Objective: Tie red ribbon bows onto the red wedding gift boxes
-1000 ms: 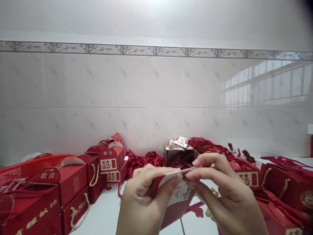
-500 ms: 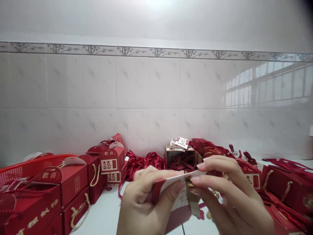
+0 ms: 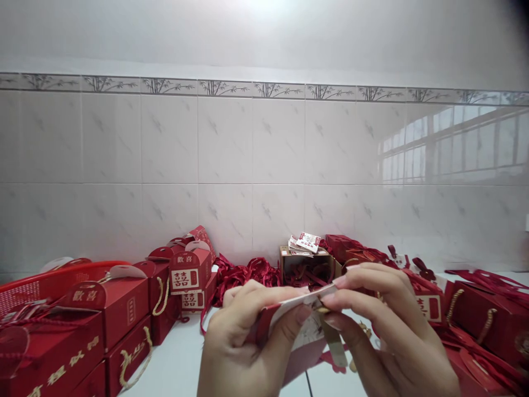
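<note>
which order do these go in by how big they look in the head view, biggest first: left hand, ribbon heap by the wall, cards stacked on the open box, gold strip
1. Left hand
2. Ribbon heap
Unranked below these: card stack and gold strip, which look too alike.

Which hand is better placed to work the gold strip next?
Probably the right hand: its thumb and fingertips pinch at the top of the gold strip, by the packaging's edge. The left hand is busy gripping the red-and-white packaging, so it seems better kept steadying.
</note>
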Action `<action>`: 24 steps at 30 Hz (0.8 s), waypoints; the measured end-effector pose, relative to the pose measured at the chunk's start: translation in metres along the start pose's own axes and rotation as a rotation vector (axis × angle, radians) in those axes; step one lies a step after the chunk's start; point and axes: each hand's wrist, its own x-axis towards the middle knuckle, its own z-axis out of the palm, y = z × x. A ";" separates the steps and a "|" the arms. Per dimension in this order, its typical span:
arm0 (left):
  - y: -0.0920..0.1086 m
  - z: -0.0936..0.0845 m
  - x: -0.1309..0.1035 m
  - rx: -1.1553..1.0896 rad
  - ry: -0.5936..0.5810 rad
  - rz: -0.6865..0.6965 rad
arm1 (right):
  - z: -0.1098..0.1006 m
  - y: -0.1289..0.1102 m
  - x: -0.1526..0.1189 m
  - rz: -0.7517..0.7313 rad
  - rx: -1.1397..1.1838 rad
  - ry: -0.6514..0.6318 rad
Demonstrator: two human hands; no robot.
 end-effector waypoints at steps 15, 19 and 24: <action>-0.003 0.001 0.000 -0.010 -0.039 0.105 | 0.004 -0.003 -0.002 0.148 0.083 0.028; -0.003 0.002 0.001 -0.025 -0.048 0.180 | 0.004 -0.003 -0.002 0.161 0.132 0.090; -0.002 0.002 0.000 -0.064 -0.073 0.284 | 0.005 -0.005 0.001 0.146 0.262 0.233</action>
